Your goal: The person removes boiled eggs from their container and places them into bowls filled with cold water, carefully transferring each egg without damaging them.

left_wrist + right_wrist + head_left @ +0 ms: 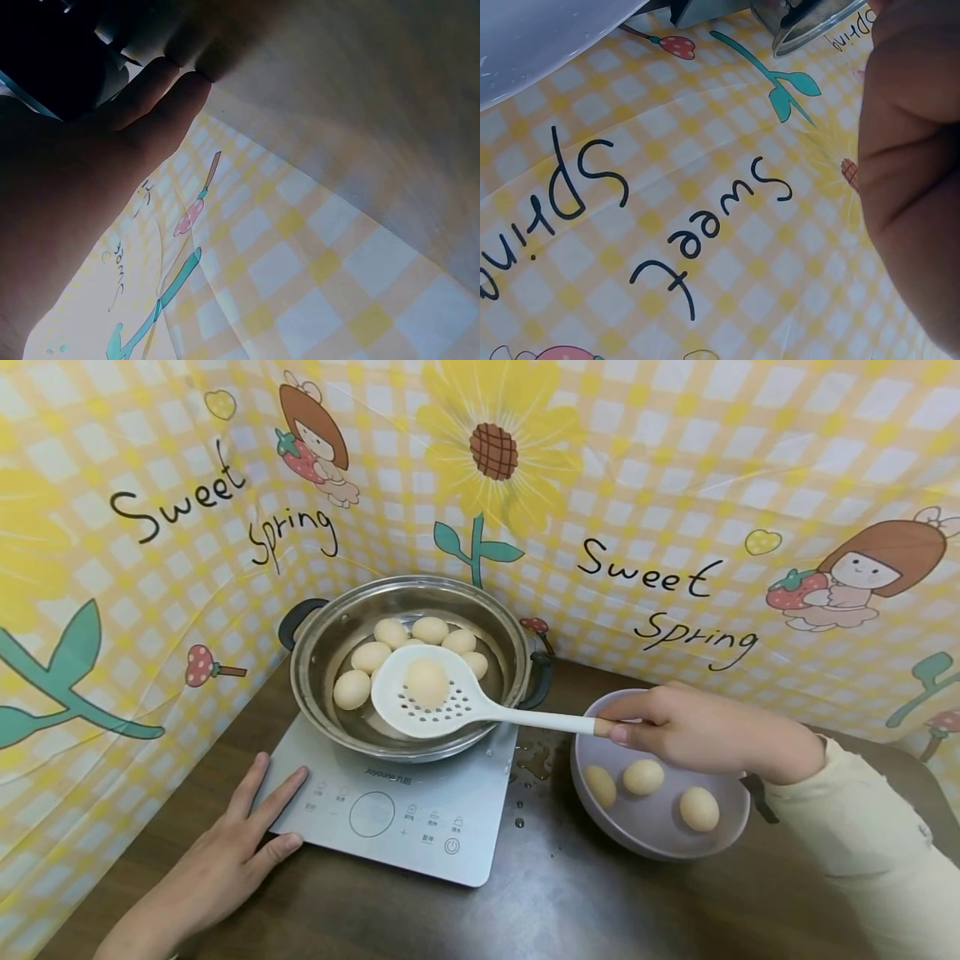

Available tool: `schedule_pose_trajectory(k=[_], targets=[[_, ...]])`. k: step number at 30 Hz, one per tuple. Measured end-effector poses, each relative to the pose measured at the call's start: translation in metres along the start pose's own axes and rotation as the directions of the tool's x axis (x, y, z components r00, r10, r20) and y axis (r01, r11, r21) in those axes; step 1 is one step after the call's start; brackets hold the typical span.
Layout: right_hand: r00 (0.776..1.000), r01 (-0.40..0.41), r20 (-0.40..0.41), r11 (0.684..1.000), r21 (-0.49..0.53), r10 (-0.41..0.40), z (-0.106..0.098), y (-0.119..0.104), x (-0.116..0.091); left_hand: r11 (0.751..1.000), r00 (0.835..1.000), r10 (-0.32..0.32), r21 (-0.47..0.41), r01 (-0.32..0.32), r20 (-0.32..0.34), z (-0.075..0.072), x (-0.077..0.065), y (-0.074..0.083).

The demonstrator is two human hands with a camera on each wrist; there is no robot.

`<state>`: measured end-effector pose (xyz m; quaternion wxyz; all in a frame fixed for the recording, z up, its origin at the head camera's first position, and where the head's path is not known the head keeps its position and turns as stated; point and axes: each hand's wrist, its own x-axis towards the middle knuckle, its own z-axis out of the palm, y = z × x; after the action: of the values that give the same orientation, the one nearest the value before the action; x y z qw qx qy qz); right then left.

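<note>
My right hand (678,727) grips the wooden end of a white slotted skimmer (551,719), above a grey-purple bowl (738,827). One egg (427,682) lies in the skimmer's perforated head, which is over a steel pot (315,710). Several more eggs (371,657) sit inside the pot, partly hidden by the skimmer. Three eggs (699,808) rest in the bowl. My left hand (232,852), fingers spread, touches the left edge of the white induction cooktop (360,843) under the pot. In the right wrist view the skimmer is out of sight.
Water drops (534,762) dot the brown table (547,893) between cooktop and bowl. A yellow checked cloth (660,460) with printed flowers and words stands behind and at the left. Black handles (300,620) stick out from the pot's sides.
</note>
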<state>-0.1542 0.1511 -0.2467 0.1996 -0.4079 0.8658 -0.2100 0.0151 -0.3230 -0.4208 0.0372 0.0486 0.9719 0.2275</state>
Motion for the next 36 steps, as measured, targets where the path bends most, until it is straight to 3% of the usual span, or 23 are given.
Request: schedule_pose_trajectory(k=[5, 14, 22, 29, 36], targets=[[1.0, 0.012, -0.003, 1.0, 0.007, -0.012, -0.002, 0.003, -0.009, 1.0, 1.0, -0.005, 0.0, 0.005, 0.003, 0.0, -0.001, 0.0], [0.999, -0.052, 0.017, 0.995, 0.087, 0.05, -0.007, 0.013, -0.032, 1.0, 0.999, -0.027, -0.008, 0.027, 0.018, 0.0, -0.001, 0.001], [0.999, -0.042, -0.015, 0.998, 0.055, 0.043, -0.006, 0.028, -0.054, 1.0, 1.0, -0.021, -0.006, 0.021, 0.011, 0.0, -0.001, 0.001], [0.994, -0.101, -0.043, 0.993, 0.061, 0.103, -0.003, 0.045, -0.079, 1.0, 1.0, -0.024, -0.007, 0.024, 0.017, 0.001, 0.0, 0.0], [0.985, -0.161, -0.029, 0.971, 0.179, 0.169, 0.001, 0.055, -0.103, 1.0, 1.0, -0.014, -0.003, 0.014, 0.005, 0.001, 0.0, 0.0]])
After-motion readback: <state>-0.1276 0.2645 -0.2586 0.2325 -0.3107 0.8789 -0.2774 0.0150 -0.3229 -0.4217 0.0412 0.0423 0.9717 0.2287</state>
